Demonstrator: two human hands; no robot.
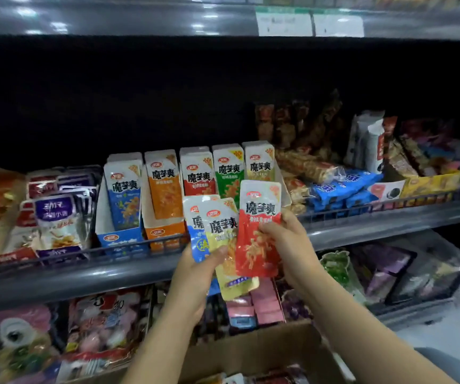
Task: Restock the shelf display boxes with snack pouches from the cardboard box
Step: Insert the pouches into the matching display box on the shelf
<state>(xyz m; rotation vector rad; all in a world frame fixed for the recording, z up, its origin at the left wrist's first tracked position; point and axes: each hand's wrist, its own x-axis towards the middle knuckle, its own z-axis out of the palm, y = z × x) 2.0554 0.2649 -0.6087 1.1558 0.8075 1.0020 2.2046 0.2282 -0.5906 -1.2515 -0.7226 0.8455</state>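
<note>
My left hand (pixel 195 275) grips a fan of snack pouches in front of the shelf: a blue pouch (pixel 197 234) behind and a yellow pouch (pixel 227 245) in front. My right hand (pixel 288 239) pinches a red pouch (pixel 258 231) by its right edge, overlapping the yellow one. Behind them on the middle shelf stand several display boxes in a row: blue (pixel 122 195), orange (pixel 163 189), red (pixel 197 173), green (pixel 229 170) and yellow (pixel 259 162), each with pouches upright. The open cardboard box (pixel 251 353) sits below my forearms with pouches inside.
A low wire rail (pixel 140 245) runs along the shelf's front edge. Purple and red snack bags (pixel 57 214) fill the left, blue packs (pixel 342 189) and mixed snacks the right. The lower shelf (pixel 98 328) holds more bags. An upper shelf edge with price tags (pixel 284 23) hangs above.
</note>
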